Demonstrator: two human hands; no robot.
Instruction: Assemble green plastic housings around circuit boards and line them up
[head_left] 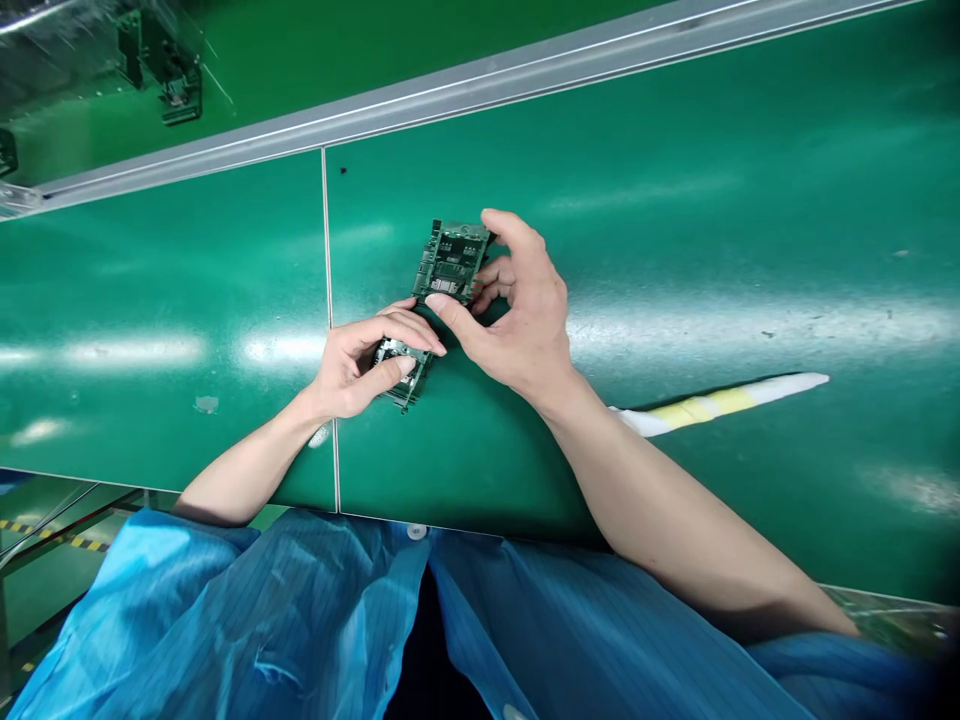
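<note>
Two green circuit board assemblies are over the bench in front of me. The farther board [453,258] is tilted, and my right hand [517,300] grips it with the thumb at its near edge and the fingers along its right side. Closer to me, a smaller circuit board [403,372] is held in my left hand [367,360], with the thumb on its face and the fingers over its top. The left fingers hide part of this nearer board. Both boards are close together; whether they touch I cannot tell.
A white and yellow wrapped stick [705,405] lies on the green bench [712,230] by my right forearm. A metal rail [390,110] runs along the far side. Beyond it, dark board parts [176,85] sit in clear plastic. A seam [328,240] crosses the bench.
</note>
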